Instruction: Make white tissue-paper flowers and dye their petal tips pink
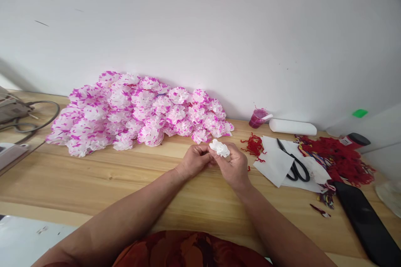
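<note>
A small white paper flower [219,148] with crumpled petals is held over the wooden table, between my two hands. My right hand [234,166] is closed around its underside, thumb along the near side. From the left, my left hand [194,162] pinches at the flower's base, its fingertips meeting those of the right hand. The stem or tie under the petals is hidden by my fingers. Just beyond lies a large heap of white paper flowers with magenta-tipped petals [150,110], piled against the wall.
Right of my hands are red yarn bits [254,146], white paper sheets [274,160], black-handled scissors [294,164] and a red yarn pile [344,160]. A cup of magenta liquid [258,118] and a white roll [293,127] stand behind. A black phone-like slab [366,221] lies right; cables [52,119] left.
</note>
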`<state>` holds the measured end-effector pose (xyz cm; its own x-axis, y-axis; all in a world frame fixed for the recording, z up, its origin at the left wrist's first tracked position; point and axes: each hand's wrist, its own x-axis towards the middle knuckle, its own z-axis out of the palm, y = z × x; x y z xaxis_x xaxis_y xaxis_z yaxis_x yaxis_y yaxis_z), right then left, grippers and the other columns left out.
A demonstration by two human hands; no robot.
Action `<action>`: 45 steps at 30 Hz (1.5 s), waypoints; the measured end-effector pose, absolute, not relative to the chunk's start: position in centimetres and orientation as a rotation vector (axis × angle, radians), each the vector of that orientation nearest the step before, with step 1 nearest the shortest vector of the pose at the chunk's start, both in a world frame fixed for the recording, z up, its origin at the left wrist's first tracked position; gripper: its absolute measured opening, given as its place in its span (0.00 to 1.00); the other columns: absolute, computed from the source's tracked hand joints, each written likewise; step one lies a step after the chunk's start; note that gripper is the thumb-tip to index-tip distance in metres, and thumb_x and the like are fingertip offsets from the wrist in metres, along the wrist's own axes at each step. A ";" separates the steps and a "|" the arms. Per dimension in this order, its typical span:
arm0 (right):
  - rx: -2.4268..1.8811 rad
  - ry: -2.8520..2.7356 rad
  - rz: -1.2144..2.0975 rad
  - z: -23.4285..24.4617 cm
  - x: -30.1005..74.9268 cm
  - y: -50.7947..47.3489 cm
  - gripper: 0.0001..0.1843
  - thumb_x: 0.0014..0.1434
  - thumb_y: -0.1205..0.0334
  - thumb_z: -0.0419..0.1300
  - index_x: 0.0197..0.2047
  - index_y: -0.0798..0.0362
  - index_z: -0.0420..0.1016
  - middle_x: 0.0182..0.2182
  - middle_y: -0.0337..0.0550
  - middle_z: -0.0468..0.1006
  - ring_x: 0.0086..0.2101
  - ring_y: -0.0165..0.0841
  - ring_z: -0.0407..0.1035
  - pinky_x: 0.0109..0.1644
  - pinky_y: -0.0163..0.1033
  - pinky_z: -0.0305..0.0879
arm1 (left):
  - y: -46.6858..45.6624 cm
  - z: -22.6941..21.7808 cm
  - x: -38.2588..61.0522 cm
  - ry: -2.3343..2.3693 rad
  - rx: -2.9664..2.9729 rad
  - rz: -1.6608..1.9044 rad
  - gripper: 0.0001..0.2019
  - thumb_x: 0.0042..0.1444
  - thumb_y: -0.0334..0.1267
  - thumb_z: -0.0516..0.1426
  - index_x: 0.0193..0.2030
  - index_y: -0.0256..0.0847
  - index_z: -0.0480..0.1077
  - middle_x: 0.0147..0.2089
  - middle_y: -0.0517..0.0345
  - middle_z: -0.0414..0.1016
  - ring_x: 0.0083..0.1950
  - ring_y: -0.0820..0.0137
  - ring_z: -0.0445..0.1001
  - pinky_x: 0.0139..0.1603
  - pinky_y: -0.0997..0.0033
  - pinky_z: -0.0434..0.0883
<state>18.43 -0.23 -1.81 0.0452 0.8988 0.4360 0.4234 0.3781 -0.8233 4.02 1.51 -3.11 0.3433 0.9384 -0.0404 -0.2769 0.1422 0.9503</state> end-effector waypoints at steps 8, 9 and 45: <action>-1.165 -1.720 0.294 0.2 19.0 -0.8 0.37 0.57 0.52 0.68 0.67 0.47 0.63 0.61 0.53 0.70 0.59 0.48 0.66 0.57 0.54 0.68 | 1.8 -2.8 3.7 0.885 1.046 1.113 0.19 0.47 0.51 0.68 0.27 0.35 0.73 0.24 0.62 0.69 0.25 0.77 0.63 0.29 0.75 0.61; -1.132 -1.757 0.191 0.6 19.1 -0.9 0.36 0.58 0.53 0.67 0.67 0.46 0.63 0.62 0.52 0.69 0.60 0.49 0.64 0.60 0.57 0.66 | 1.9 -2.7 3.6 0.888 1.069 1.120 0.19 0.48 0.51 0.67 0.28 0.36 0.73 0.24 0.62 0.69 0.26 0.76 0.63 0.30 0.75 0.61; -1.178 -1.882 -0.220 1.4 19.0 -1.2 0.13 0.57 0.57 0.66 0.45 0.50 0.73 0.54 0.48 0.77 0.59 0.51 0.63 0.62 0.58 0.57 | 2.6 -3.3 3.4 0.972 1.320 1.181 0.08 0.56 0.39 0.59 0.36 0.36 0.73 0.30 0.59 0.72 0.30 0.73 0.66 0.34 0.74 0.66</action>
<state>19.03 -1.16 1.39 -0.1637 0.6404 0.7504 0.7963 0.5348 -0.2827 3.36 2.62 -3.31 0.1781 0.9773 0.1145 -0.0753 -0.1024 0.9919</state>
